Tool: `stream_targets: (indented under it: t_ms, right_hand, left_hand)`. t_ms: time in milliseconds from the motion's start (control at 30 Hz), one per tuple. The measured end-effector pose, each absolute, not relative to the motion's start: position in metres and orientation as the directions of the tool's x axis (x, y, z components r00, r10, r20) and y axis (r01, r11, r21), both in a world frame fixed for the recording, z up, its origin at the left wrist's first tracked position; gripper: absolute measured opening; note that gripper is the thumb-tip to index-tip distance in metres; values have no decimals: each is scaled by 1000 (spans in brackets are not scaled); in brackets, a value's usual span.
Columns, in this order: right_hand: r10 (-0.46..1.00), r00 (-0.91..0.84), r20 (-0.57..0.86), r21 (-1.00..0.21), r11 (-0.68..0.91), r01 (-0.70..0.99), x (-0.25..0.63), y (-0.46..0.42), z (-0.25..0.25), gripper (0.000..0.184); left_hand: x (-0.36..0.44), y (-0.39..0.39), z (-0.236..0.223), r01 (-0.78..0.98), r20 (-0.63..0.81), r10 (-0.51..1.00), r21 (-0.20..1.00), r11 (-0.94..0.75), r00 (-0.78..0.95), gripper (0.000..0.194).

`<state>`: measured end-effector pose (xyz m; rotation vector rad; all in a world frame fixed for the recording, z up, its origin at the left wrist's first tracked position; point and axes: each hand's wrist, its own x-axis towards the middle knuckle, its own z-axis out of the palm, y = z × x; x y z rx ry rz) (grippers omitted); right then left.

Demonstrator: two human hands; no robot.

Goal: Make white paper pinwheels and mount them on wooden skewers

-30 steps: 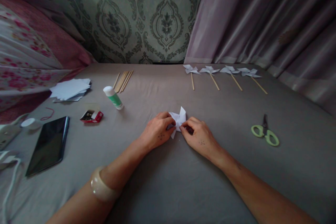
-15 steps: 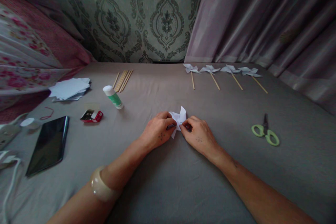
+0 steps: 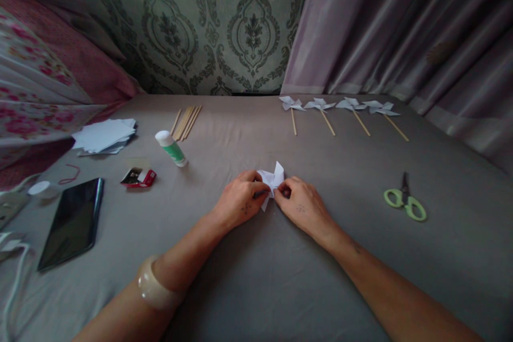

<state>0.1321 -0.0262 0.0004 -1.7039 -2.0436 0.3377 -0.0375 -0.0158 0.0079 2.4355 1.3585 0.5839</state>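
A white paper pinwheel (image 3: 274, 177) with folded blades lies between my hands at the middle of the cloth-covered surface. My left hand (image 3: 241, 196) pinches its left side, thumb and fingers close to the centre. From the right, my right hand (image 3: 301, 203) pinches the paper near the same centre, fingers curled. My fingertips hide part of the pinwheel's middle, and whether a pin is there I cannot make out. No stick shows on this pinwheel.
Several finished pinwheels on sticks (image 3: 320, 107) lie at the back right. Green-handled scissors (image 3: 405, 203) rest at right. To the left are a glue stick (image 3: 172, 148), wooden sticks (image 3: 187, 123), a red box of small metal pieces (image 3: 138, 177), stacked paper (image 3: 105, 136) and a phone (image 3: 72, 223).
Both hands stay on the pinwheel with almost no movement. The whole view has shifted very slightly.
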Motion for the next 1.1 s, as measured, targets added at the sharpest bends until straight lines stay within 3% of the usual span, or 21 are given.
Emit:
stream_targets:
  t_ms: [400,1100]
  right_hand:
    - [966,-137,218,-413,219,884,131,-25,-1,12]
    - [988,-111,108,-436,147,888,131,-25,4,11]
  left_hand:
    - [-37,-16,10,744,188,843,402,-534,504,20]
    - [-35,-23,19,768,165,811,261,-585,561,24]
